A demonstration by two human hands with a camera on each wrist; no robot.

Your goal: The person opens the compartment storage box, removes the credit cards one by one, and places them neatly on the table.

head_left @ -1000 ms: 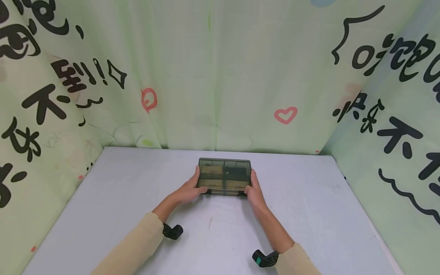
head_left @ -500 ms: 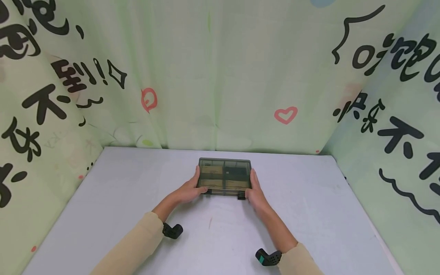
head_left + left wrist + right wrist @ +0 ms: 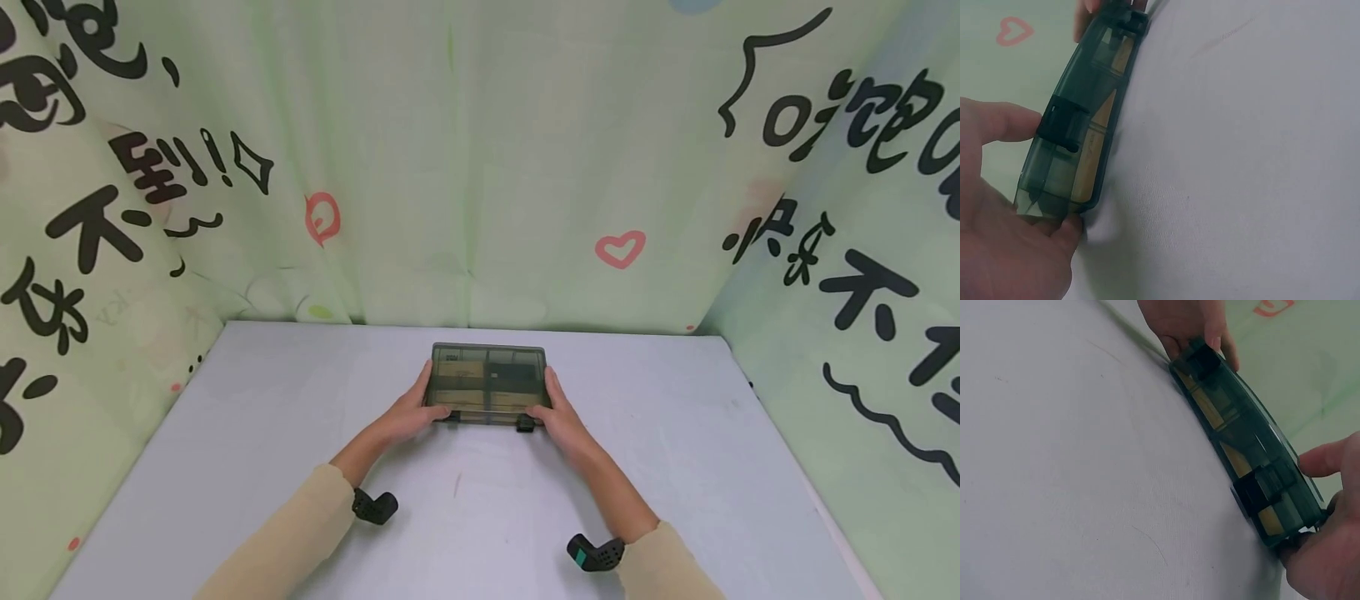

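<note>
Box (image 3: 487,385), stiff, light smoky plastic lying mid-table (image 3: 675,467), sits clasped at its short ends by my left hand (image 3: 408,414) and right hand (image 3: 561,417), thumbs near the slippery front latches (image 3: 525,423).

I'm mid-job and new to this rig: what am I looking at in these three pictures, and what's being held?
No machine here: a person works with two bare hands. The big picture comes from a camera on the head, looking down at a pale table. The two close-ups come from cameras strapped to each wrist. On the table lies a smoky see-through plastic box with compartments, its lid down and two dark latches on its near edge. The left hand grips its left end, the right hand its right end, thumbs by the latches. The wrist views show the same box from the side. Printed green cloth hangs behind.
</note>
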